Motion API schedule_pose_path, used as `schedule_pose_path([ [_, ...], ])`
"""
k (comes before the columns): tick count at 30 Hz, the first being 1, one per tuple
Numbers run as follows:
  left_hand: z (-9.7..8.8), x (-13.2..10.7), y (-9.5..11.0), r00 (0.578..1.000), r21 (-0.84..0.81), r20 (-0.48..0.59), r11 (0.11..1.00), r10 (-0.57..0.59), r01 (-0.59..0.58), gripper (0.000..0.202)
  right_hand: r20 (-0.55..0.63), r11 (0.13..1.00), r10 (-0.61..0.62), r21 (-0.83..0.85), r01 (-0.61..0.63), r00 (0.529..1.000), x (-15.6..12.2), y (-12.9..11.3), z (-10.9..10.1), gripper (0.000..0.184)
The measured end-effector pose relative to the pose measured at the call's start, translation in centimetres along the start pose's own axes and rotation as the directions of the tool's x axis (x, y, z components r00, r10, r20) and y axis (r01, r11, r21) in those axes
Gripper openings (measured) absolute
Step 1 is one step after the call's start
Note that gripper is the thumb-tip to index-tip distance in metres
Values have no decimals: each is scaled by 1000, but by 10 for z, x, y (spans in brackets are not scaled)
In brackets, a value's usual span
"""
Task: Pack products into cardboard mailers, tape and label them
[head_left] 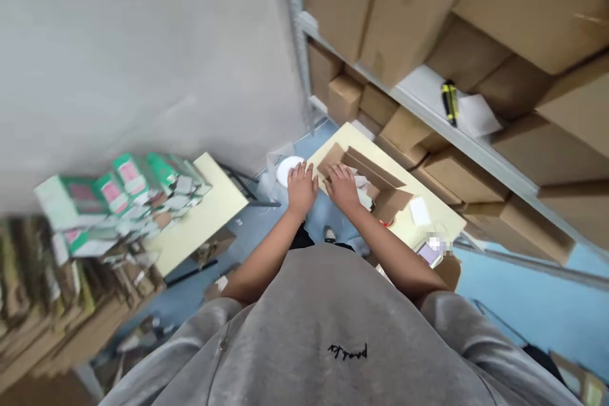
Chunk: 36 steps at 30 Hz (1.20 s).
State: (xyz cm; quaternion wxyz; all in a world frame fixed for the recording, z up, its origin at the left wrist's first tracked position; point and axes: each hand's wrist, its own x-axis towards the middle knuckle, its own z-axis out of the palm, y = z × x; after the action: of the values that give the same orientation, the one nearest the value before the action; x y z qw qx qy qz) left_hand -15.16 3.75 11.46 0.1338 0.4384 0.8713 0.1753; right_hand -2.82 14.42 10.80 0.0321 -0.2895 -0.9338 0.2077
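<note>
My left hand point(301, 188) is stretched forward with its fingers apart, next to a round white object point(286, 170) at the near corner of a pale yellow table point(428, 219). My right hand point(342, 186) lies palm down with fingers extended on the edge of an open, shallow cardboard box point(375, 181) on that table. White papers or packets show inside the box under and beside the right hand. Neither hand visibly grips anything.
A metal shelf point(428, 108) stacked with cardboard boxes runs along the right, with a yellow-black utility knife point(450, 101) and white paper on it. A second yellow table point(200, 216) at the left carries green-and-pink cartons point(118, 193) and stacked flat cardboard. The floor is blue.
</note>
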Motion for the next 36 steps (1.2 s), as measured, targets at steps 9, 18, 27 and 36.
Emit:
schedule_pose_path([
  [9, -49, -174, -130, 795, -151, -242, 831, -557, 536, 54, 268, 827, -551, 45, 561, 790, -3, -180, 64, 57],
  [18, -43, -425, -231, 293, -405, -331, 416, -897, 814, 56, 457, 405, -838, 154, 901, 299, -120, -395, 180, 57],
  [27, 15, -610, -267, -130, -573, -175, -6, -976, 819, 57, 629, 111, -772, 279, 954, -94, -260, -504, 293, 57],
  [36, 116, -676, -319, -512, -594, -63, -380, -857, 709, 56, 615, -99, -671, 479, 872, -414, -326, -557, 443, 52],
])
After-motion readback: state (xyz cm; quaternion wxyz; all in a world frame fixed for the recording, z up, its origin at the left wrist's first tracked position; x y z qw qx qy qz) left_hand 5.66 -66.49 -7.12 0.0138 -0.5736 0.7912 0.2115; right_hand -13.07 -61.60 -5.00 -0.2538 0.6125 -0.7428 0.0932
